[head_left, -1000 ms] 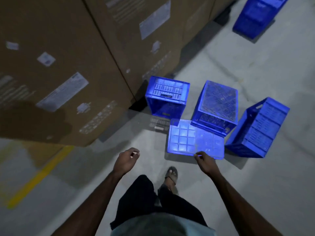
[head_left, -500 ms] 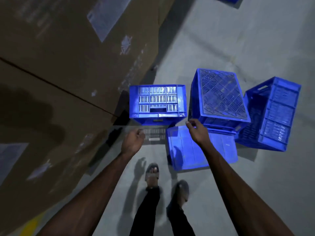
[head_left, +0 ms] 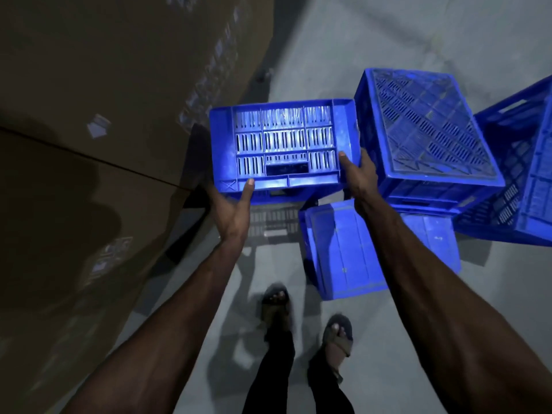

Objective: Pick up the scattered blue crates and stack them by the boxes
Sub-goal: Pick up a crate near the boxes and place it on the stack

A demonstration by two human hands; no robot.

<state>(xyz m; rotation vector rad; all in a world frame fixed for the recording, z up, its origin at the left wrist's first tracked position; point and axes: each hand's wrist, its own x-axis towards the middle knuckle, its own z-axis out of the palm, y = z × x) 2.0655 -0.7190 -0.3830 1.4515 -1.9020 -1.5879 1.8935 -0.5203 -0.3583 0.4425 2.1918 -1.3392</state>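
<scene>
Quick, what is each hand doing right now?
Left hand: closed on the blue crate.
Right hand: closed on the same crate.

A grey concrete floor [head_left: 388, 40] fills the right and bottom of the view, dimly lit, with soft shadows across it. Tall brown cardboard boxes [head_left: 104, 85] with pale labels [head_left: 98, 127] rise along its left edge, mostly in shade.

The slatted blue plastic crate [head_left: 283, 144] sits right of the tall brown cardboard boxes [head_left: 104, 115]; the upturned blue crate [head_left: 427, 130] stands just beside its right, and the flat blue plastic lid [head_left: 343, 249] lies on the floor nearer the feet.
</scene>
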